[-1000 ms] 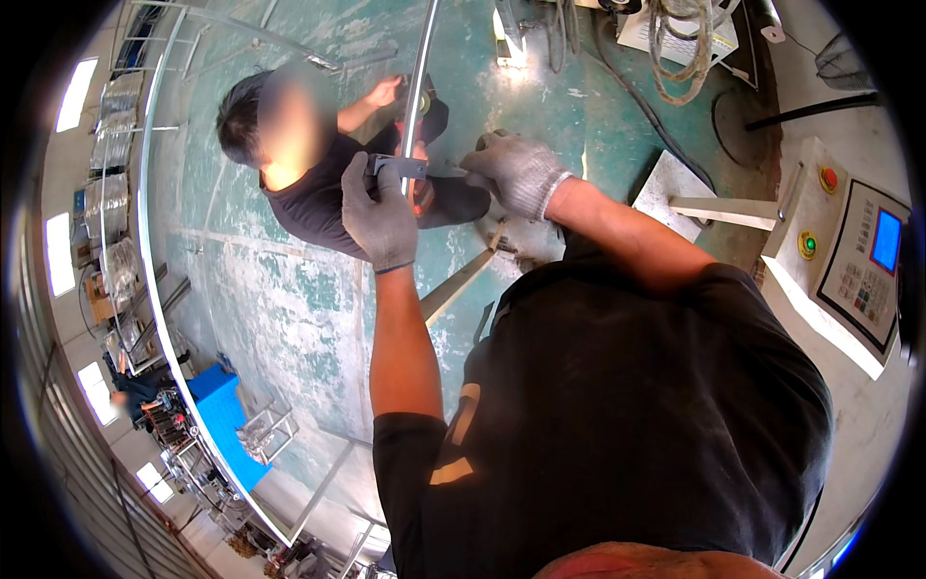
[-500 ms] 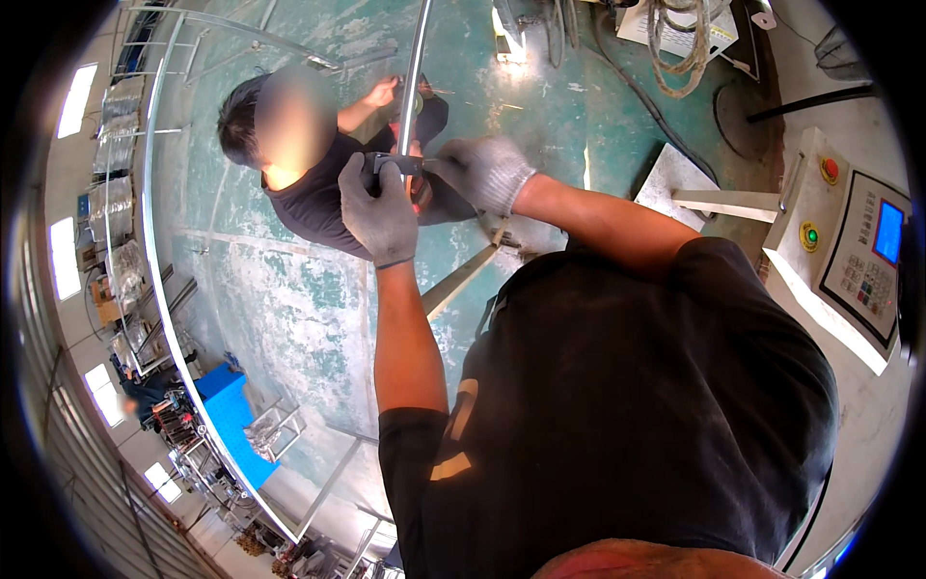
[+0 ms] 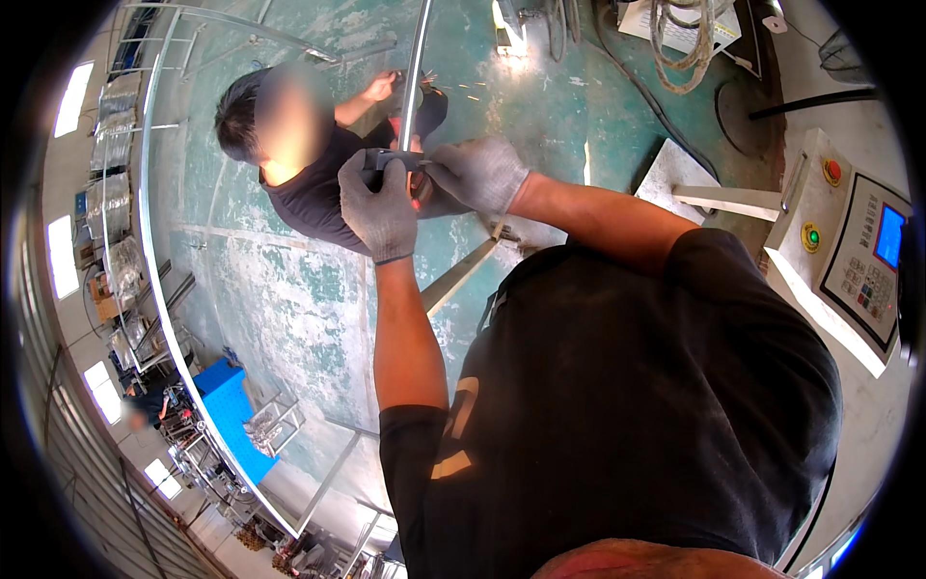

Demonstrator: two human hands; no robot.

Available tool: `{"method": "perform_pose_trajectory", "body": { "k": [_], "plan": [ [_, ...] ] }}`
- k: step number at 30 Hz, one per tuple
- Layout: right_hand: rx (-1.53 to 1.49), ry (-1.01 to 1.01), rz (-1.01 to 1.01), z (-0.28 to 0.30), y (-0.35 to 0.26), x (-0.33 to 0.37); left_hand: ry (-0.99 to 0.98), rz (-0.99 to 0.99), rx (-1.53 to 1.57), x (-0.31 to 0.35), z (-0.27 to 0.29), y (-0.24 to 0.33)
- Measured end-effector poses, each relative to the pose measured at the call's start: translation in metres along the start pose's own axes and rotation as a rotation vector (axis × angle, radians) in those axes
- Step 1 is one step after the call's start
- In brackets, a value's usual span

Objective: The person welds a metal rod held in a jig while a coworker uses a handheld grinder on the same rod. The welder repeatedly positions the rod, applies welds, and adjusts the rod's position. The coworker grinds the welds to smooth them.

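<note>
L hand (image 3: 379, 207) pinched dark metal plate (image 3: 395, 158), prob. light, stiff, best held by edges; R hand (image 3: 482, 174) near right end, couldn't tell its grip.

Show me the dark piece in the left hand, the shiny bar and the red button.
Dark piece (image 3: 389, 157): head view, on its visible face.
Shiny bar (image 3: 417, 77): head view, about midway along its visible length.
Red button (image 3: 831, 172): head view, on its cap.
</note>
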State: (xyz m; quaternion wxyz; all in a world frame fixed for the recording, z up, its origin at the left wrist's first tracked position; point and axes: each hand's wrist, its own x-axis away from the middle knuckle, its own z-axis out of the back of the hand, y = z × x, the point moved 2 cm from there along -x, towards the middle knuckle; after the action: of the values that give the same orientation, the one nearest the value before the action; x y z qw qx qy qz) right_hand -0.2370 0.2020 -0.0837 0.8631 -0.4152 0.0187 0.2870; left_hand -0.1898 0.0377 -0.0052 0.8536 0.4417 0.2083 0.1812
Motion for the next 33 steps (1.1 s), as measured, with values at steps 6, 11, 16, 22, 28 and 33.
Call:
{"method": "perform_pose_trajectory", "body": {
  "k": [6, 11, 16, 22, 28, 33],
  "plan": [
    [0.120, 0.107, 0.224, -0.002, 0.003, 0.000, -0.002, -0.038, 0.015, 0.000, -0.001, -0.007],
    [0.143, 0.134, 0.267, -0.007, 0.005, -0.002, -0.020, -0.117, -0.027, 0.001, -0.003, -0.013],
    [-0.101, 0.011, -0.006, -0.009, -0.001, -0.001, -0.023, -0.093, -0.004, 0.001, -0.003, -0.013],
    [-0.981, -0.143, -0.680, -0.010, -0.019, -0.004, -0.027, -0.042, -0.040, 0.001, -0.002, -0.008],
    [-1.325, -0.116, -0.829, 0.007, -0.029, 0.001, -0.054, 0.040, 0.095, -0.001, 0.000, -0.007],
    [-1.364, -0.101, -0.698, 0.002, -0.031, 0.002, -0.059, 0.057, 0.123, -0.003, 0.002, -0.013]
  ]
}}
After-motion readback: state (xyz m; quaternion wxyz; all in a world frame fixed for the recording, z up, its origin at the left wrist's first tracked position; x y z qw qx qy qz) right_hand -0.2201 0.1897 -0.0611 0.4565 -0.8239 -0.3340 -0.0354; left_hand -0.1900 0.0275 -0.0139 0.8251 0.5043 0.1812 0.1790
